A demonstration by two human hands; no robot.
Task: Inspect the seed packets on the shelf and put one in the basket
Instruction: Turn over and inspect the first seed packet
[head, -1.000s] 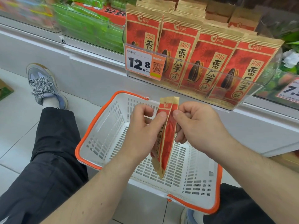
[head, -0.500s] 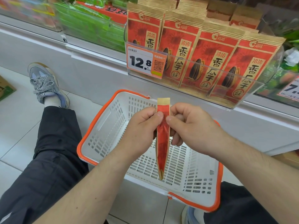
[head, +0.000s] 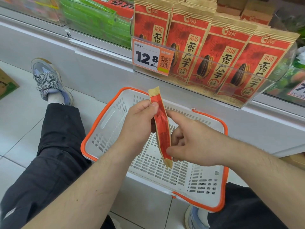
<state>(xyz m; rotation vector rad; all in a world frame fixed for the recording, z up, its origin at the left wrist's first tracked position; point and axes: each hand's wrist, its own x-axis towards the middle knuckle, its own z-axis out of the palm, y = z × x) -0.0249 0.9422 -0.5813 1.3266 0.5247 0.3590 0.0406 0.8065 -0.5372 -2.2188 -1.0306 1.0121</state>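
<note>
A red and tan seed packet (head: 162, 129) hangs edge-on over the white basket with an orange rim (head: 102, 116), which holds nothing. My left hand (head: 140, 123) pinches the packet near its top between thumb and fingers. My right hand (head: 198, 142) lies against the packet's right side, index fingertip touching it high up and thumb tip touching it near the bottom end. More of the same seed packets (head: 219, 63) stand upright in a clear shelf bin just above and behind the basket.
A price tag reading 12.8 (head: 148, 58) is clipped to the bin's front left. Green packets (head: 99, 22) fill the shelf section to the left. My legs flank the basket on the tiled floor, my shoe (head: 47, 80) at left, a cardboard box (head: 6, 83) at far left.
My right hand let go of the packet's top and slid down, its thumb now near the bottom end. The packet has tilted, top leaning left.
</note>
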